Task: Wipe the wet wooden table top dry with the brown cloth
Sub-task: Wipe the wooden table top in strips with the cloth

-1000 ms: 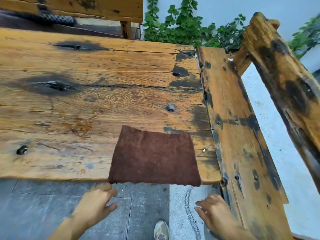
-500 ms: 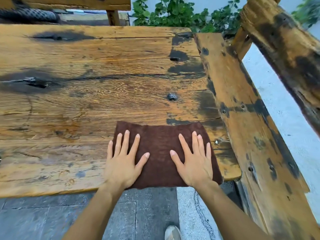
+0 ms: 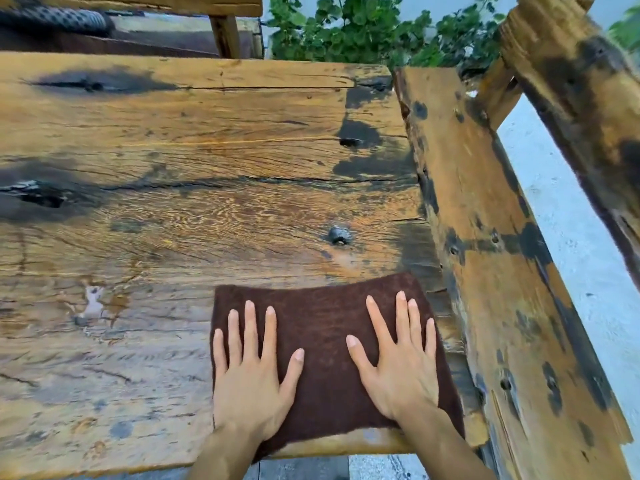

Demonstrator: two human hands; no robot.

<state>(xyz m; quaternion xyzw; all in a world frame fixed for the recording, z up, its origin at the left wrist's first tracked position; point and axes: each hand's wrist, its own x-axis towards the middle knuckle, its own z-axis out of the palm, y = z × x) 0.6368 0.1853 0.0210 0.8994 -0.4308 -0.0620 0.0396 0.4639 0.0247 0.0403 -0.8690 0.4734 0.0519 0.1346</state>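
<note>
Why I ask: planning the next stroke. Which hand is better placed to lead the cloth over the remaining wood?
Probably left: the left hand lies flat on the brown cloth nearest the broad table top stretching leftward; the right hand sits by the table's right edge.

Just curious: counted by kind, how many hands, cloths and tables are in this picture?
Grips (bare hands): 2, left hand, right hand
Brown cloth: 1
Wooden table: 1
Total: 4
</note>
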